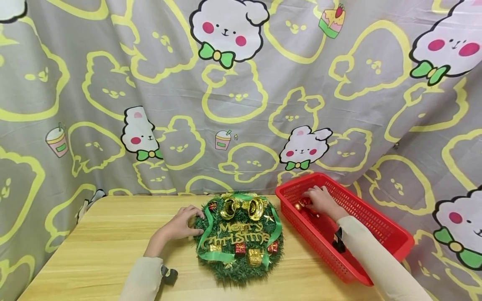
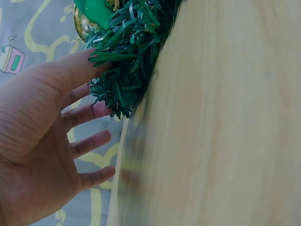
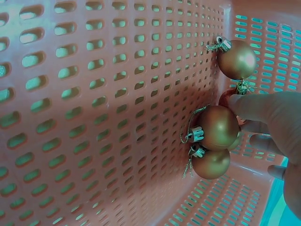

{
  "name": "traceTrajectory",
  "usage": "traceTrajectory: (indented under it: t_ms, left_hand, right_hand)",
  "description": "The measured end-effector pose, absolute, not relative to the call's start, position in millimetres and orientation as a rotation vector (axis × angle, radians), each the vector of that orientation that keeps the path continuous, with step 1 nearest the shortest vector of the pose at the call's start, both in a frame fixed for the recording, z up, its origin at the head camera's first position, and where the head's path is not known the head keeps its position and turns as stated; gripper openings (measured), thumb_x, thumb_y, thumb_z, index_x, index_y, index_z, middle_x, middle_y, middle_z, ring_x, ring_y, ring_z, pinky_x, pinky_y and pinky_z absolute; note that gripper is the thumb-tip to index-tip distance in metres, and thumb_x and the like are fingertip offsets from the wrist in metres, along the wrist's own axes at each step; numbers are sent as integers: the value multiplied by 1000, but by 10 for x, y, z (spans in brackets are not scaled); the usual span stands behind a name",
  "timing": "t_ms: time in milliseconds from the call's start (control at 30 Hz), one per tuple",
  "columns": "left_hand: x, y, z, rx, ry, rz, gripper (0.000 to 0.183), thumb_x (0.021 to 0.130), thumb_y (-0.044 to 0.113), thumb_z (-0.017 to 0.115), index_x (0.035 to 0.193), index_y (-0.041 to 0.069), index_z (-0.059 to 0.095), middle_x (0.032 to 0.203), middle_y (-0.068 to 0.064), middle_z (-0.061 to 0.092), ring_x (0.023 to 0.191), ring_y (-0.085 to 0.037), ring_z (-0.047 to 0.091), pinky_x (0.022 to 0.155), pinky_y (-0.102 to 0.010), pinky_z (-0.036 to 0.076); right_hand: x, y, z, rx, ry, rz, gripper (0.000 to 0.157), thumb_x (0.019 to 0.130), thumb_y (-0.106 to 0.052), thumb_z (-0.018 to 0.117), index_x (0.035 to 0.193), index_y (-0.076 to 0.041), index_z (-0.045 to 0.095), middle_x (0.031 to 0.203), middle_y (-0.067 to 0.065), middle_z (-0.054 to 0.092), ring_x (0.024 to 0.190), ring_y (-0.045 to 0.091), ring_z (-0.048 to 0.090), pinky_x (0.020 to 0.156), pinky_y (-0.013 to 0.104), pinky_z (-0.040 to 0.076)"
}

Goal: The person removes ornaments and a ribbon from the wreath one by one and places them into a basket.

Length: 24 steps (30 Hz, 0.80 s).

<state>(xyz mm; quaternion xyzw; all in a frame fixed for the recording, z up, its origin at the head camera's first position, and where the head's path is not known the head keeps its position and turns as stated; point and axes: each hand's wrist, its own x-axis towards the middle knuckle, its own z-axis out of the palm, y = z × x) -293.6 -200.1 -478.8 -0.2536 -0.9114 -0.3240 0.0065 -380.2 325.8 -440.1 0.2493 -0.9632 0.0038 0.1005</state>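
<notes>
A round green Christmas wreath (image 1: 244,267) lies on the table, with gold bells (image 1: 242,209), green ribbon, small gift boxes and gold "Merry Christmas" lettering. At its left edge is my left hand (image 1: 180,225), fingers spread; in the left wrist view the thumb touches the green tinsel (image 2: 131,56). My right hand (image 1: 323,201) reaches into the red plastic basket (image 1: 369,209). There, thumb and fingers close around a red Christmas ball (image 3: 227,96), mostly hidden behind the thumb and a gold ball (image 3: 219,127). Other gold balls (image 3: 237,60) lie beside it.
The basket stands on the right of the wooden table (image 1: 113,234), angled and close to the wreath's right side. A grey curtain (image 1: 241,104) with cartoon prints hangs behind the table. Each wrist wears a small black device (image 1: 169,275).
</notes>
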Motion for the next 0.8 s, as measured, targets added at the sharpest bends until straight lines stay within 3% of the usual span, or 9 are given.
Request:
traceTrajectory:
  t_ms: [800]
  left_hand:
    - [-2930, -2002, -4785, -800, -2847, -1021, 36, 84, 26, 84, 112, 17, 63, 125, -4, 58, 119, -32, 46, 101, -60, 43]
  right_hand:
    - [-3822, 3224, -4439, 750, -2823, -26, 28, 78, -13, 86, 105, -10, 78, 93, 5, 71, 90, 27, 54, 77, 45, 35]
